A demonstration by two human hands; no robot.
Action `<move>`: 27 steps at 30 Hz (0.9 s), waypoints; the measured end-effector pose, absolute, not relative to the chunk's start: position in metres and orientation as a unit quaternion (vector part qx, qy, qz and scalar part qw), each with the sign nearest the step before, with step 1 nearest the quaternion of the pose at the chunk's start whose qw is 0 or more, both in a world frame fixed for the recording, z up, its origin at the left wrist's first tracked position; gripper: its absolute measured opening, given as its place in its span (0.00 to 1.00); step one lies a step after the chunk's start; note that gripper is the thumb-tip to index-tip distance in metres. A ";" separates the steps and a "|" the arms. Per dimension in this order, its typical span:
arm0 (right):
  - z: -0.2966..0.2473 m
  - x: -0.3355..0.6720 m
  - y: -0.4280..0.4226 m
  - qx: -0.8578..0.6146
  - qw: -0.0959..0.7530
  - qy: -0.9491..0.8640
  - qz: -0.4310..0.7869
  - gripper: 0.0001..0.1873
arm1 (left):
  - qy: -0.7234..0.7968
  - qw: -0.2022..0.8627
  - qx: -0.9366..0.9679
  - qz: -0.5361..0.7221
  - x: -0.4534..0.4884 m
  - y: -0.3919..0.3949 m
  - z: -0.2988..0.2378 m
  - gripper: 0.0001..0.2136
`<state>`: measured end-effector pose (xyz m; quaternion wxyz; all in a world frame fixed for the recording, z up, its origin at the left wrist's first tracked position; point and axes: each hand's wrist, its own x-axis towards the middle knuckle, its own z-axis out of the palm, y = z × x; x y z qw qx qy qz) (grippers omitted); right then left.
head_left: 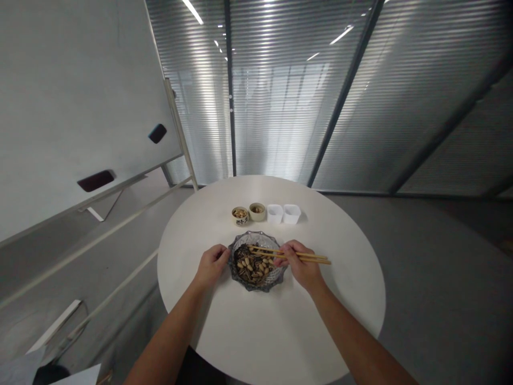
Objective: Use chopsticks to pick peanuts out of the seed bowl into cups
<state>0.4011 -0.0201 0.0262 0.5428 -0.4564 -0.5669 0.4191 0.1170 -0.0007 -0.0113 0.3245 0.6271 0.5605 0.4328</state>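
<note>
A grey glass bowl with a pointed rim stands in the middle of the round table. Dark striped sunflower seeds and paler pistachio-like nuts lie mixed inside it. With fingers and thumb closed on the bowl's left rim, my left hand grips it. My right hand is shut on a pair of wooden chopsticks above the bowl's right side. Their tips reach left over the seeds; whether they pinch anything is too small to tell.
Behind the bowl, a row holds a beige cup with nuts, a second beige cup with a few pieces inside, and two white plastic cups. The white round table carries everything. A whiteboard stands at the left.
</note>
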 end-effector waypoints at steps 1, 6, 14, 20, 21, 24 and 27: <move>0.026 0.401 -0.020 -0.457 0.546 -0.564 0.419 0.21 | 0.560 0.327 0.628 0.431 0.117 0.000 -0.012 0.18; 0.030 0.403 -0.022 -0.475 0.517 -0.628 0.337 0.18 | 0.565 0.325 0.629 0.425 0.116 0.001 -0.013 0.17; 0.045 0.400 -0.028 -0.471 0.465 -0.713 0.229 0.17 | 0.563 0.333 0.625 0.427 0.116 -0.001 -0.009 0.18; 0.046 0.400 -0.028 -0.458 0.468 -0.723 0.221 0.15 | 0.562 0.332 0.629 0.422 0.115 0.000 -0.009 0.17; 0.047 0.399 -0.029 -0.456 0.469 -0.725 0.218 0.14 | 0.563 0.332 0.628 0.422 0.114 0.001 -0.009 0.17; 0.049 0.396 -0.030 -0.452 0.469 -0.730 0.207 0.14 | 0.564 0.336 0.623 0.425 0.114 0.000 -0.008 0.18; 0.050 0.394 -0.031 -0.449 0.458 -0.743 0.191 0.14 | 0.564 0.341 0.618 0.430 0.115 0.000 -0.008 0.18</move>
